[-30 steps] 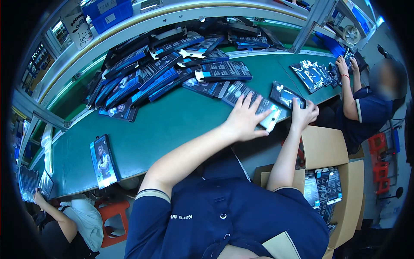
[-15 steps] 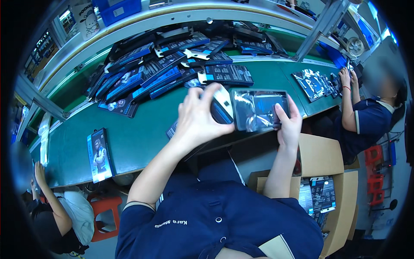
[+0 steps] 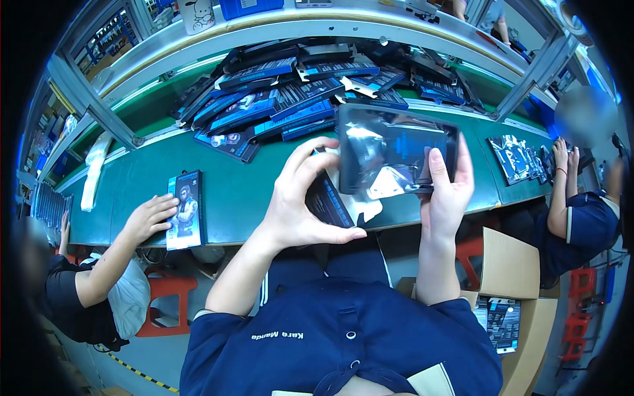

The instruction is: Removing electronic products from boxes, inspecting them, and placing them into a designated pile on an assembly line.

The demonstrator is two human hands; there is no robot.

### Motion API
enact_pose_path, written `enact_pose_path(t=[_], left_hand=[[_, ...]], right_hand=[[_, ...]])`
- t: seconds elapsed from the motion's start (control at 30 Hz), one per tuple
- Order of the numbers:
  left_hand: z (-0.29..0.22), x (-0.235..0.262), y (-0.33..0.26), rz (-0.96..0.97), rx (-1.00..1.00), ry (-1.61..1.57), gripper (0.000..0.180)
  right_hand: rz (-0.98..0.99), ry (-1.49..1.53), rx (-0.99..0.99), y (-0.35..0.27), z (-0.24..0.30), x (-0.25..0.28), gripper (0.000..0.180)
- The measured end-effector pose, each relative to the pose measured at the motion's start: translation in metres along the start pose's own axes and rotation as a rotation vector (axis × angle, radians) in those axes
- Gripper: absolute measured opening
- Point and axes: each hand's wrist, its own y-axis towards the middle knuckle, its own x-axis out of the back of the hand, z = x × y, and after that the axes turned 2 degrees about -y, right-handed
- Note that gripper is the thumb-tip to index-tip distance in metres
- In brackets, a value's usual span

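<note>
My left hand (image 3: pixel 290 191) curves its fingers and thumb around a slim black-and-blue cardboard box (image 3: pixel 323 200). White torn-looking or folded flaps (image 3: pixel 367 210) stick out at the end facing right. In my right hand (image 3: pixel 446 188) is a flat dark item in a shiny clear plastic bag (image 3: pixel 396 152), gripped at its right side with the thumb on top. It hovers just above and right of the box's flap end and covers part of it; whether the two touch I cannot tell. Behind my hands lies a heap of similar black-and-blue boxes (image 3: pixel 290 92).
On the left, a co-worker's hand (image 3: pixel 153 218) rests on a single box (image 3: pixel 187 210) on the green table (image 3: pixel 139 185). Another person (image 3: pixel 578 204) works at the right beside bagged items (image 3: pixel 512 158). An open carton (image 3: pixel 528 343) holding boxes stands by my right side.
The view has shifted, and the bagged item now overlaps the flap end of my box. At the left, the co-worker's hand has reached onto the single box.
</note>
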Motion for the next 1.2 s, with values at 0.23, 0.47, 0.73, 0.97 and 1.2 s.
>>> enact_pose_path(t=[0.23,0.47,0.73,0.97,1.2], left_hand=[[-0.01,0.016,0.0,0.055,0.065,0.058,0.125],[-0.016,-0.018,-0.001,-0.012,0.015,0.243,0.124],[0.004,-0.052,-0.019,-0.501,0.125,-0.083,0.109],[-0.006,-0.049,-0.028,-0.654,0.317,-0.43,0.087],[-0.022,-0.015,-0.015,-0.608,0.416,-0.827,0.036]], right_hand=[[0.246,-0.256,0.13,0.013,0.025,0.012,0.058],[0.631,-0.697,0.399,0.003,0.043,-0.018,0.064],[0.839,-0.758,0.584,-0.004,0.028,-0.045,0.009],[0.261,0.057,-0.048,-0.048,-0.029,-0.064,0.032],[0.471,-0.207,0.45,-0.043,-0.045,-0.057,0.021]])
